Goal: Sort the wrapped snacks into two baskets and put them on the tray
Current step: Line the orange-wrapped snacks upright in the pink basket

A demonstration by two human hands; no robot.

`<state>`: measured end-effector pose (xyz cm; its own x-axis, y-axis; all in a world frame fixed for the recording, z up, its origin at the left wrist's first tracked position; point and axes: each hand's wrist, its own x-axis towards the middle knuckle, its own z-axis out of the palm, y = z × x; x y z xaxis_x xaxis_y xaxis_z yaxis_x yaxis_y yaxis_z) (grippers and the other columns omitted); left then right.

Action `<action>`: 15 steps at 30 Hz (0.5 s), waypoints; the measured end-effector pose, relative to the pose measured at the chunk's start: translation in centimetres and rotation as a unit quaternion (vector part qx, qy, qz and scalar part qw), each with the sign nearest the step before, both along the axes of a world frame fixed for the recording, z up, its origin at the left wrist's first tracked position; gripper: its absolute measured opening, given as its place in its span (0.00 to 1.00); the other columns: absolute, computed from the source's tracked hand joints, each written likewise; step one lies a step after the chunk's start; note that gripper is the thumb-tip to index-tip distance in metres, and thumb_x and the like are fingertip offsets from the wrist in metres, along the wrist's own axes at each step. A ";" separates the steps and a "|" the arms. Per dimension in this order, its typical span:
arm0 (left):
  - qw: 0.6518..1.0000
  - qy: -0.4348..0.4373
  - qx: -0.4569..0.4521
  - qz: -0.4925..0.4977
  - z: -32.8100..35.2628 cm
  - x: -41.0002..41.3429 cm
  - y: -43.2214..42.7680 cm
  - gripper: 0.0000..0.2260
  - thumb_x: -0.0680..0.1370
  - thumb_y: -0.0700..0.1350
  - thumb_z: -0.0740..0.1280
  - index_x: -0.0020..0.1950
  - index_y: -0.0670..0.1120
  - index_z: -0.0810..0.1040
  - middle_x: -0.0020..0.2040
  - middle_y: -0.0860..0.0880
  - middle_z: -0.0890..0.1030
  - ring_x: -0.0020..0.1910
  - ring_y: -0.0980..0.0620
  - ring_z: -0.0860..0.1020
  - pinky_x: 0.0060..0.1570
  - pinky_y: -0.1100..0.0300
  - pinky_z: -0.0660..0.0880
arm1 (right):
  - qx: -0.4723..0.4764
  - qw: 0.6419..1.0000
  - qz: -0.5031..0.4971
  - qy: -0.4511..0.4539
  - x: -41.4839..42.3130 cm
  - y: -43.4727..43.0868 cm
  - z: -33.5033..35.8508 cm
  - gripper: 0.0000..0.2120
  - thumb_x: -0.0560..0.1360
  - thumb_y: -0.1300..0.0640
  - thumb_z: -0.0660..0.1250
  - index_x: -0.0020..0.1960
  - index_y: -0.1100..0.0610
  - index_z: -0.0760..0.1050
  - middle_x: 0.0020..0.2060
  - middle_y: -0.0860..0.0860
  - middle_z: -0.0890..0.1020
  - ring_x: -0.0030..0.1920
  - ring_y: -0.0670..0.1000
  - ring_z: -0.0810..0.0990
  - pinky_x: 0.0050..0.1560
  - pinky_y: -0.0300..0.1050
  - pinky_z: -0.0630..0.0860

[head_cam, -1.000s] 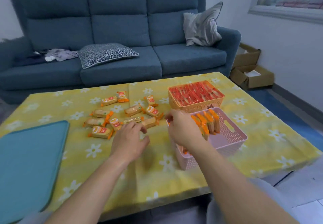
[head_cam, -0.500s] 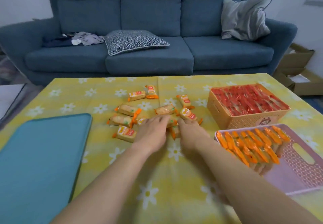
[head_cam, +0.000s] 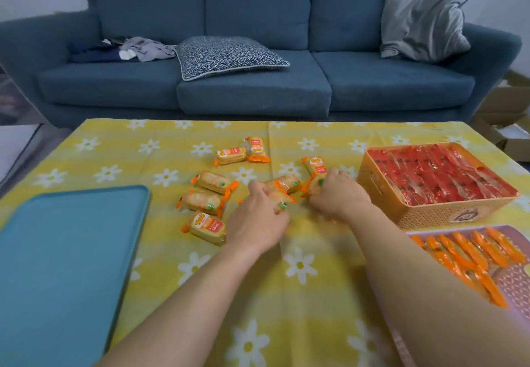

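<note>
Right hand (head_cam: 337, 194) shifted rightward, apparently gripping snack (head_cam: 313, 188)

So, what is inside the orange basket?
The orange basket is filled to the rim with red wrapped snacks. Anything below that top layer is covered, so its bottom cannot be seen.

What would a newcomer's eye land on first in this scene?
The left hand and right hand, each gripping loose snacks mid-table on the yellow daisy cloth. Right of them sits an orange basket packed with red snacks; at far left lies a teal tray.
</note>
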<state>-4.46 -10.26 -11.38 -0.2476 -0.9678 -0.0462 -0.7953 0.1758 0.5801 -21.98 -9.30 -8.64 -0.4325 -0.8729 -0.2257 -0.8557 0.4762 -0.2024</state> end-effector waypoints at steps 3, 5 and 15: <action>0.995 0.051 -0.008 0.081 1.1 2.3 -0.9 0.24 0.74 0.53 0.67 0.64 0.49 0.62 0.58 0.46 0.79 0.56 0.41 0.79 0.48 0.52 0.73 | 0.068 0.998 -0.002 -0.011 0.3 -0.4 -1.4 0.39 0.71 0.48 0.73 0.74 0.63 0.61 0.68 0.59 0.72 0.67 0.61 0.74 0.63 0.56 0.75; 0.993 -0.009 0.001 0.117 1.2 4.9 -1.5 0.27 0.73 0.57 0.69 0.66 0.46 0.66 0.61 0.45 0.79 0.59 0.40 0.78 0.49 0.51 0.72 | 0.074 0.997 -0.021 0.006 0.7 -0.4 -2.0 0.46 0.68 0.47 0.75 0.76 0.61 0.55 0.67 0.58 0.73 0.66 0.61 0.75 0.61 0.56 0.75; 0.964 -0.034 0.137 0.225 -1.7 9.4 -2.2 0.40 0.69 0.57 0.76 0.71 0.42 0.59 0.67 0.39 0.68 0.61 0.37 0.75 0.56 0.49 0.73 | -0.002 0.959 0.008 -0.284 10.3 -1.4 -2.1 0.15 0.68 0.47 0.76 0.36 0.54 0.73 0.31 0.49 0.76 0.31 0.46 0.75 0.27 0.40 0.69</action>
<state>4.98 -12.42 -13.04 0.2075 -0.9255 -0.3170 -0.7934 -0.3488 0.4989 -11.65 -10.67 -10.71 -0.2270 -0.8799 -0.4174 -0.6150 0.4619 -0.6391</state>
